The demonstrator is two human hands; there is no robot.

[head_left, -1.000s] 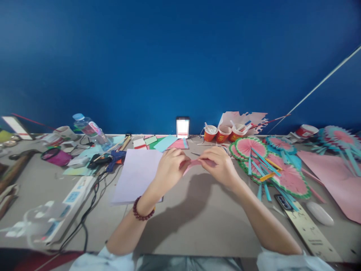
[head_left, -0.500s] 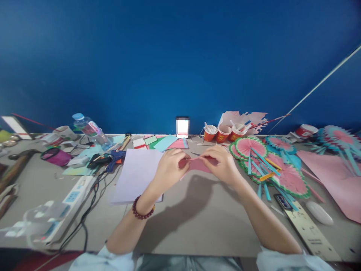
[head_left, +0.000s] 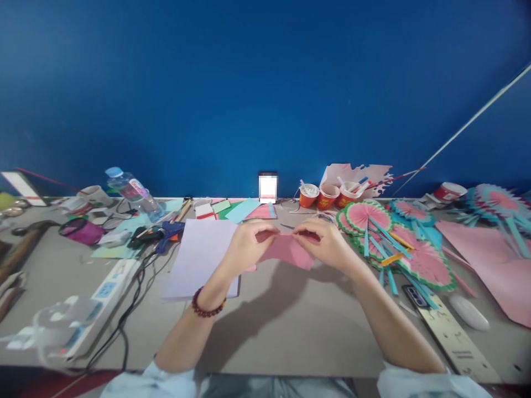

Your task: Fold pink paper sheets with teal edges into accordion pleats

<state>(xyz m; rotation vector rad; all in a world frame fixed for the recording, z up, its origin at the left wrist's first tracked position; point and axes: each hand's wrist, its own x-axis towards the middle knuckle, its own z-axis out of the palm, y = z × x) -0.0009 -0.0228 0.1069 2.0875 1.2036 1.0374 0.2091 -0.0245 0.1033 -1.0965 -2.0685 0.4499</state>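
Note:
Both my hands hold a pink sheet of paper (head_left: 286,251) just above the grey table (head_left: 290,326), near its middle. My left hand (head_left: 244,246), with a dark red bead bracelet on the wrist, pinches the paper's upper left edge. My right hand (head_left: 327,243) pinches the upper right edge, its fingers closed on the fold. The paper hangs down toward me between the two hands. A pale lilac sheet (head_left: 201,257) lies flat on the table just left of my left hand.
Pink and green paper fans (head_left: 398,243) with blue strips lie at the right, beside a ruler (head_left: 454,340) and a large pink sheet (head_left: 493,265). Three red cups (head_left: 327,195) stand at the back. A water bottle (head_left: 133,190), glue gun (head_left: 160,232), cables and power strip (head_left: 99,301) crowd the left.
The pink paper has opened downward from a narrow folded strip into a wider hanging sheet. Both hands stayed in place, still pinching its top edge.

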